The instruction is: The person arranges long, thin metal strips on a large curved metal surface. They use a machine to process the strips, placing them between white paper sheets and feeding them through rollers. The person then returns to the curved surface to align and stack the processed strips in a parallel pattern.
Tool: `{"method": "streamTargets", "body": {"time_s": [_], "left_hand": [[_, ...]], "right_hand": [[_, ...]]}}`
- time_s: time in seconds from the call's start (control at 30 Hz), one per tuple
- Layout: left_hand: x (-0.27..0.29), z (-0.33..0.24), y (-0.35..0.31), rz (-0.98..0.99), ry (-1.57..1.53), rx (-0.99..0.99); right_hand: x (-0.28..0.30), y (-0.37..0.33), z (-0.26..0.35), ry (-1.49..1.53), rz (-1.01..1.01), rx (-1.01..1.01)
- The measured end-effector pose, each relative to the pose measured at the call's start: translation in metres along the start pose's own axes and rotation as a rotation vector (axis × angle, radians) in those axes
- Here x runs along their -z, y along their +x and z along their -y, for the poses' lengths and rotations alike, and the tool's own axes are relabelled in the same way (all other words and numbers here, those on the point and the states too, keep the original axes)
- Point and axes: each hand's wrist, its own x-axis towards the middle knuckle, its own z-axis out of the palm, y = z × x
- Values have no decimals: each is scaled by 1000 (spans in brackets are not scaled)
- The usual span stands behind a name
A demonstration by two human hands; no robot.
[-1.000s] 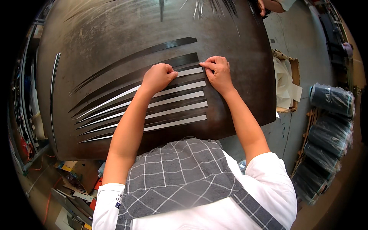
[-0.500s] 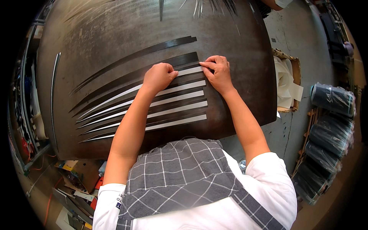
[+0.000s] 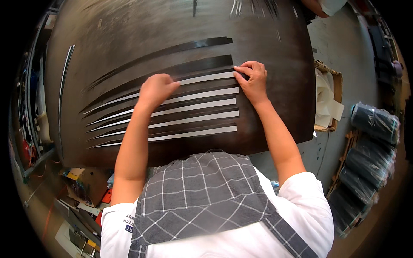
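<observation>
Long thin white strips (image 3: pixel 193 103) and black strips (image 3: pixel 206 63) lie side by side across the dark table, their narrow ends fanning together at the left. At the square right end of the farthest white strip (image 3: pixel 208 78), my right hand (image 3: pixel 254 79) has thumb and forefinger pinched together. My left hand (image 3: pixel 157 90) is closed over the same strip near its middle, slightly smeared by motion. Its fingertips are hard to make out, and the hand and forearm cover parts of the strips. Beyond them lies a stack of narrow black strips (image 3: pixel 189 46).
The large dark table (image 3: pixel 275 112) ends just before my apron. A long thin strip (image 3: pixel 63 94) lies at its left side. A carton with white sheets (image 3: pixel 325 101) and plastic-wrapped dark rolls (image 3: pixel 374 122) stand at the right. Part of another person (image 3: pixel 322 7) shows at the far right.
My left hand has slid leftward along the farthest white strip. My right hand stays at that strip's right end. The whole view has shifted slightly.
</observation>
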Motion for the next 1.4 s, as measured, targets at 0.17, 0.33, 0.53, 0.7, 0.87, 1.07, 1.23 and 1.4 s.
{"method": "streamTargets", "body": {"time_s": [0.17, 0.33, 0.53, 0.7, 0.87, 1.07, 1.23, 1.4], "left_hand": [[23, 59, -15, -34, -93, 136], [38, 84, -15, 24, -101, 238], [36, 92, -12, 1, -106, 179], [38, 88, -13, 10, -88, 204], [34, 88, -14, -43, -48, 159], [35, 86, -15, -27, -52, 185], [28, 87, -18, -78, -59, 155], [20, 81, -24, -114, -40, 105]], "right_hand": [[1, 0, 0, -33, 19, 8], [1, 1, 0, -42, 32, 6], [2, 1, 2, -49, 41, 14], [0, 0, -2, -57, 32, 16], [1, 0, -1, -61, 37, 26], [2, 0, 0, -74, 38, 41], [-2, 1, 30, -140, 16, 53], [-60, 8, 137, 86, 435, -80]]}}
